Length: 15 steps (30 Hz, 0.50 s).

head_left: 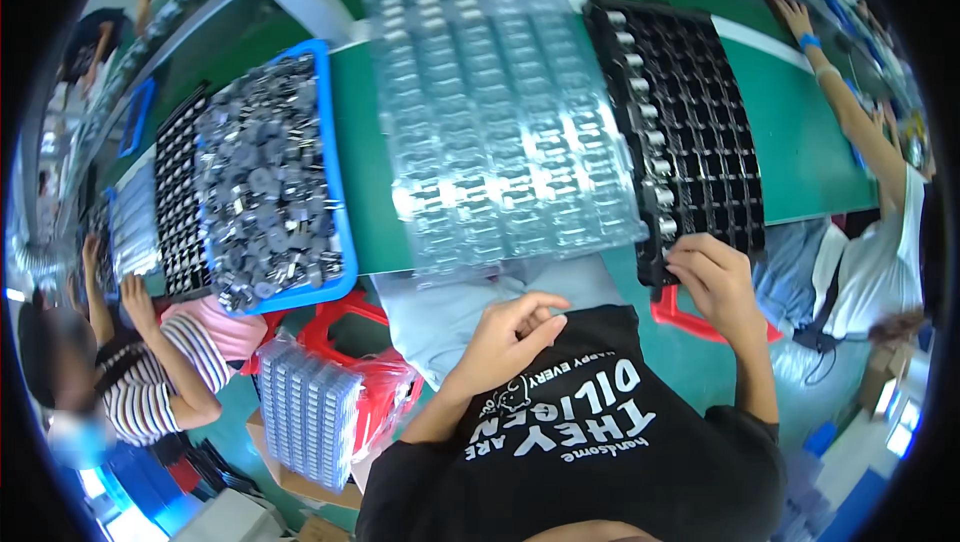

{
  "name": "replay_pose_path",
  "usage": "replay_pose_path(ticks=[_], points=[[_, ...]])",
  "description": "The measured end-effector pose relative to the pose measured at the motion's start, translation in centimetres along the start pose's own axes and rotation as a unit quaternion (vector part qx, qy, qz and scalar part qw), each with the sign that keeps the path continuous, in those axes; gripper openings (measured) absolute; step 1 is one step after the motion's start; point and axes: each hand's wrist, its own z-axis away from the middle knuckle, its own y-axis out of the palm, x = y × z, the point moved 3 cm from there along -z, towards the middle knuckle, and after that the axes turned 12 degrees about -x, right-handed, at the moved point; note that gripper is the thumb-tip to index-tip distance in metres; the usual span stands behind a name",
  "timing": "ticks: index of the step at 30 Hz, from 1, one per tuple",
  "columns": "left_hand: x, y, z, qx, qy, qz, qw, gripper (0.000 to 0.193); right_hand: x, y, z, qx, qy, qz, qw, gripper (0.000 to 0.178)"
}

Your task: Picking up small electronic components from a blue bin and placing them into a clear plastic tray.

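Observation:
A black compartment tray [705, 122] lies on the bench to the right of centre. Small silvery cylindrical parts [650, 137] fill much of its left column; the other columns show dark pockets. At the tray's near left corner is my right hand [715, 287], its fingertips pinched together at the column's last pockets. Whatever those fingers hold is hidden. My left hand [510, 337] hovers in front of my body with fingers curled in, and its contents cannot be made out. A clear plastic blister tray [500, 122] lies beside the black one, its near edge past the bench edge.
Left of the blister tray, a blue bin [335, 172] is heaped with small metal-and-grey parts [265, 182]. A stack of clear trays [310, 412] stands low at left, near a red stool [345, 327]. Co-workers sit on both sides along the green bench [800, 152].

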Motion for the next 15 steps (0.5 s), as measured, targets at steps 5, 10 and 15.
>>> replay_pose_path(ticks=[5,10,15], points=[[-4.3,-6.3,4.1,-0.149,0.083,-0.049,0.984,0.020,1.2,-2.3,-1.3,0.053,0.007,0.019,0.998,0.014],[-7.9,-14.2,6.8,-0.395,0.146,-0.105,0.901,0.018,1.5,-3.8,-6.3,-0.035,-0.057,0.011,0.998,0.010],[-10.7,-19.8,3.7,-0.554,0.227,-0.513,0.615,0.041,0.2,-1.1,-13.0,-0.071,-0.089,-0.047,0.992,0.022]])
